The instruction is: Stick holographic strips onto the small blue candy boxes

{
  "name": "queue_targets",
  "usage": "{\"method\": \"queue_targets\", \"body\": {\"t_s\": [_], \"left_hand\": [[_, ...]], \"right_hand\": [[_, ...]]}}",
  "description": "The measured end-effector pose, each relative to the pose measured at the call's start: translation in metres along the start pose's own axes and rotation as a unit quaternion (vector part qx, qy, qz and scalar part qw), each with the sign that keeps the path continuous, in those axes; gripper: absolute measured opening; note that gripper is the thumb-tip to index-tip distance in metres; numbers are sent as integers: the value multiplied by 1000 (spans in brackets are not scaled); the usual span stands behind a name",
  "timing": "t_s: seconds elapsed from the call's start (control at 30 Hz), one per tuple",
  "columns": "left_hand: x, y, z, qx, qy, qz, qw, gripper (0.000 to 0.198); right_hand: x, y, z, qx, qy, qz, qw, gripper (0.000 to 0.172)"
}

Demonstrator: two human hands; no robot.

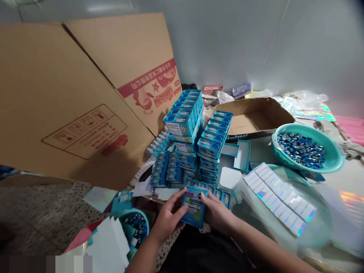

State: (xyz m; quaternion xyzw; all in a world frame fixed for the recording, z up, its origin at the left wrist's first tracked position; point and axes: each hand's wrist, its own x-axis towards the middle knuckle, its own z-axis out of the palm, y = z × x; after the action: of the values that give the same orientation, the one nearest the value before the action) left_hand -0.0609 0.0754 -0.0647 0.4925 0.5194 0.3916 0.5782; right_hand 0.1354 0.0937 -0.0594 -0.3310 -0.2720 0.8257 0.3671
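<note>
Just above my lap, a flat blue printed box (193,208) is held upright between both hands. My left hand (170,218) grips its left side, thumb across the front. My right hand (216,210) holds the right edge with the fingers partly behind it. Right behind the hands lies a row of small blue packs (225,198), partly covered by them. Beyond stand tall stacks of blue boxes with round windows (212,138), and another stack (182,113) to their left. Lower piles of blue packs (159,170) sit at the left.
A large cardboard carton (99,76) leans at the left. To the right are a turquoise basin of small blue-and-silver pieces (339,159), sticker sheets (280,197) and a shallow cardboard box (263,113). Another basin (146,220) and white sheets (108,246) are low at the left.
</note>
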Motion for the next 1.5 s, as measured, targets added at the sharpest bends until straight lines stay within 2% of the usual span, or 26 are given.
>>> {"method": "queue_targets", "body": {"t_s": [0.07,0.1,0.13,0.2,0.27,0.3,0.33,0.37,0.4,0.47,0.53,0.63,0.73,0.8,0.83,0.87,0.93,1.0,1.03,1.1,1.17,1.2,1.27,1.33,1.4,1.5], "left_hand": [[5,-12,-29,-102,50,-60,992,75],[9,-18,-45,-137,81,-100,982,79],[12,-24,-61,-158,116,-142,970,80],[21,-33,-90,-165,169,-206,950,74],[29,-39,-112,-147,175,-223,947,63],[32,-40,-120,-136,161,-216,954,58],[35,-41,-127,-122,140,-204,961,53],[39,-41,-133,-93,123,-195,969,51],[42,-40,-138,-52,111,-182,976,52],[49,-39,-150,38,103,-143,984,60],[56,-38,-161,109,95,-81,986,60],[65,-37,-168,128,0,-3,992,60],[69,-40,-162,59,-125,0,990,79],[68,-45,-154,16,-175,10,984,86],[68,-47,-150,15,-182,35,983,89],[67,-49,-146,21,-172,71,982,92],[67,-50,-143,32,-100,153,983,104],[70,-46,-144,41,-34,210,976,107],[72,-43,-146,50,-27,225,973,102],[75,-36,-152,98,-75,246,961,77],[77,-32,-156,149,-142,254,945,44],[76,-32,-158,166,-168,250,939,33],[75,-37,-159,187,-187,216,940,27],[75,-46,-158,219,-160,175,947,38],[79,-54,-159,303,-130,173,928,51],[94,-62,-163,445,-133,234,854,53]], "right_hand": [[19,8,14,-177,22,-54,982,74],[28,11,19,-286,24,-106,952,73],[37,13,23,-393,10,-164,905,72],[55,17,33,-565,-67,-246,785,73],[74,21,45,-664,-145,-260,686,72],[84,23,52,-692,-158,-257,656,69],[93,24,58,-706,-154,-251,644,65],[102,25,63,-709,-136,-239,649,59],[109,25,67,-703,-104,-219,669,53],[117,23,73,-665,-12,-160,729,47],[117,20,74,-599,82,-105,789,50],[112,19,71,-483,160,-94,856,50],[108,25,72,-277,209,-120,930,60],[110,30,77,-85,220,-84,968,57],[112,31,81,4,213,-50,976,51],[114,32,86,78,198,-11,977,43],[118,33,95,173,161,53,970,31],[123,35,101,198,144,92,965,30],[124,37,103,188,149,105,965,33],[124,40,104,123,172,117,970,38],[119,41,102,-28,213,100,972,41],[114,40,101,-109,234,82,962,42],[100,37,99,-269,281,21,921,45],[86,32,100,-405,288,-41,867,52],[77,28,102,-525,223,-89,816,64],[85,26,105,-652,96,-137,739,80]]}}
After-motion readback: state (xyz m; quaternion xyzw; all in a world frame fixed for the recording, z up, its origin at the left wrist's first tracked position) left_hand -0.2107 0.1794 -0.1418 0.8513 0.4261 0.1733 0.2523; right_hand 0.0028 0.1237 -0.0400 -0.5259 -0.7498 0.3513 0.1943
